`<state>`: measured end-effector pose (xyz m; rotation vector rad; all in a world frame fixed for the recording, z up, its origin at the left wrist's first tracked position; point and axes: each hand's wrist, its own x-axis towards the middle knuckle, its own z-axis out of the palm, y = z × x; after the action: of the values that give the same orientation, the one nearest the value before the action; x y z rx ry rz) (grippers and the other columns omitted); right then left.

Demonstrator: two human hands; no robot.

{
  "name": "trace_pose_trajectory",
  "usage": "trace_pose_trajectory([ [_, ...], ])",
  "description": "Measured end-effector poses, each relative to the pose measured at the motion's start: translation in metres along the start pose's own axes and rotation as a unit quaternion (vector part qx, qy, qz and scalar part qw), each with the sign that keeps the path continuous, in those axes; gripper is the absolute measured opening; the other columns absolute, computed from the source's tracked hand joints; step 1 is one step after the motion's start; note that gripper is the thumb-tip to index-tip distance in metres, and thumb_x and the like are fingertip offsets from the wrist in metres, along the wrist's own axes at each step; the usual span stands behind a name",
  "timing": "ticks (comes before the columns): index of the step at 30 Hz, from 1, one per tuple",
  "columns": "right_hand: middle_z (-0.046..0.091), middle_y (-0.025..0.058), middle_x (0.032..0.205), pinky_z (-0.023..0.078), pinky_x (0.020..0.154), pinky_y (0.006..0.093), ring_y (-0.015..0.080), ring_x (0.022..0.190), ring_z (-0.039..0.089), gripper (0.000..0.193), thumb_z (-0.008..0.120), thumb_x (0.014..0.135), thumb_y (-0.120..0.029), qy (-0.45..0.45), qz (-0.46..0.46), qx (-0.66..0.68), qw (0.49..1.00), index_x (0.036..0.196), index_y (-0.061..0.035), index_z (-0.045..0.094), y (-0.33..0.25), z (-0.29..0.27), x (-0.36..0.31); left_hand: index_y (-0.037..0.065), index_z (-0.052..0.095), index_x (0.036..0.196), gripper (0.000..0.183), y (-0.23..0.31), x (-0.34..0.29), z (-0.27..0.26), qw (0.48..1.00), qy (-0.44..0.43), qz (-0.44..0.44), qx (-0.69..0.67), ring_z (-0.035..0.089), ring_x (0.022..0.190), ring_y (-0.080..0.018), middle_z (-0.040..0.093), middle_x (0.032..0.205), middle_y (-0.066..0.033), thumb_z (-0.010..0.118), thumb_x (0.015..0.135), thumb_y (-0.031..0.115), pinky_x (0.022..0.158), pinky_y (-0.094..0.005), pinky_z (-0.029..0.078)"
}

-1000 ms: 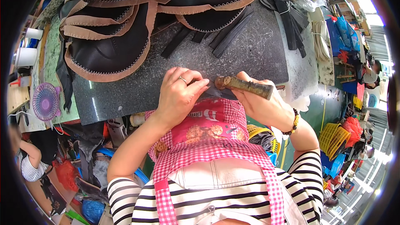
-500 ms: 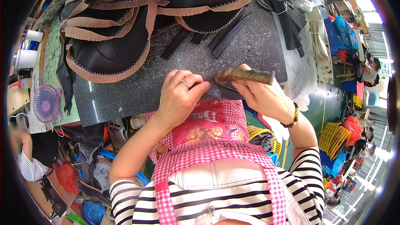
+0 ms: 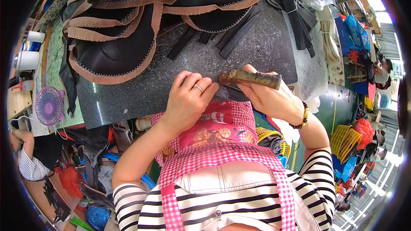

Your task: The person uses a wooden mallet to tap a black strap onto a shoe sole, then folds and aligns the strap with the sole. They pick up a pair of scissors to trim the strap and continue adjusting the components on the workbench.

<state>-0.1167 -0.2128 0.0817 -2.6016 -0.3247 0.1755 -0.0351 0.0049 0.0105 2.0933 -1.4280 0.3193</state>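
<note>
My right hand (image 3: pixel 269 96) is wrapped around a hammer (image 3: pixel 257 79) with a worn brown metal head; its handle is mostly hidden under the hand. The hammer's head is low over the near edge of the dark stone slab (image 3: pixel 141 98). To its left, my left hand (image 3: pixel 188 96) has curled fingers, with thumb and fingertips together beside the hammer's blunt end. Just below the fingertips a dark, thin piece (image 3: pixel 233 94) shows at the slab's edge. What the left fingers pinch is hidden.
Black leather pieces (image 3: pixel 113 57) with tan zigzag-stitched borders are heaped at the far left of the slab. Black strips (image 3: pixel 239 34) lie beyond my hands, and a tied bundle of dark strips (image 3: pixel 293 21) lies far right. A purple fan (image 3: pixel 49 106) stands at left.
The hammer's head has turned slightly, showing more of its top. My left fingers have shifted a little right and curled closer to the hammer. The view has moved slightly.
</note>
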Motion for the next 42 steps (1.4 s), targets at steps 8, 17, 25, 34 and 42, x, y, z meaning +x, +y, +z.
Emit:
trace_pose_trajectory([
  [8, 0.062, 0.0154, 0.076, 0.051, 0.054, 0.0432, 0.0368, 0.063, 0.064, 0.017, 0.059, 0.088, -0.008, 0.009, -0.03, -0.011, 0.999, 0.105, -0.0032, 0.06, 0.002, 0.0, 0.003, 0.01, 0.072, 0.101, 0.026, -0.002, -0.003, 0.0, 1.0, -0.005, -0.012, -0.014, 0.06, 0.095, -0.0224, 0.062, 0.097, -0.0017, 0.071, 0.075, 0.011, 0.089, -0.0417, 0.045],
  [17, 0.061, 0.0151, 0.096, 0.052, 0.054, 0.0412, 0.0328, 0.062, 0.065, 0.021, 0.06, 0.085, -0.006, 0.012, -0.038, -0.034, 0.999, 0.105, -0.0056, 0.066, -0.002, -0.002, 0.001, 0.01, 0.073, 0.093, 0.018, 0.011, -0.014, 0.016, 0.991, 0.082, -0.095, -0.037, 0.061, 0.092, -0.0221, 0.064, 0.099, -0.0006, 0.077, 0.076, 0.012, 0.086, -0.041, 0.045],
  [25, 0.061, 0.0148, 0.079, 0.052, 0.053, 0.0425, 0.0346, 0.06, 0.064, 0.019, 0.06, 0.089, -0.008, -0.008, -0.039, -0.012, 0.999, 0.106, -0.0062, 0.066, -0.003, -0.005, 0.006, 0.008, 0.072, 0.098, 0.023, 0.009, -0.011, 0.007, 0.999, 0.031, -0.026, 0.035, 0.06, 0.096, -0.0211, 0.063, 0.099, -0.0015, 0.069, 0.075, 0.01, 0.09, -0.0424, 0.045],
  [34, 0.06, 0.0124, 0.07, 0.052, 0.053, 0.0419, 0.0336, 0.059, 0.064, 0.029, 0.063, 0.083, -0.008, -0.049, -0.049, -0.056, 0.996, 0.112, -0.004, 0.059, -0.001, -0.013, 0.012, 0.007, 0.071, 0.098, 0.026, -0.029, 0.009, -0.004, 0.993, -0.025, 0.107, -0.037, 0.061, 0.096, -0.0229, 0.062, 0.098, -0.0037, 0.064, 0.074, 0.013, 0.09, -0.0441, 0.048],
  [42, 0.062, 0.0142, 0.073, 0.05, 0.053, 0.0432, 0.0347, 0.062, 0.065, 0.017, 0.062, 0.086, -0.008, -0.033, 0.013, -0.017, 0.999, 0.101, -0.0036, 0.058, -0.005, -0.002, 0.011, 0.008, 0.073, 0.094, 0.022, -0.007, -0.002, 0.002, 0.998, 0.035, -0.042, -0.04, 0.061, 0.093, -0.0227, 0.065, 0.093, -0.0003, 0.079, 0.073, 0.014, 0.087, -0.0417, 0.046],
])
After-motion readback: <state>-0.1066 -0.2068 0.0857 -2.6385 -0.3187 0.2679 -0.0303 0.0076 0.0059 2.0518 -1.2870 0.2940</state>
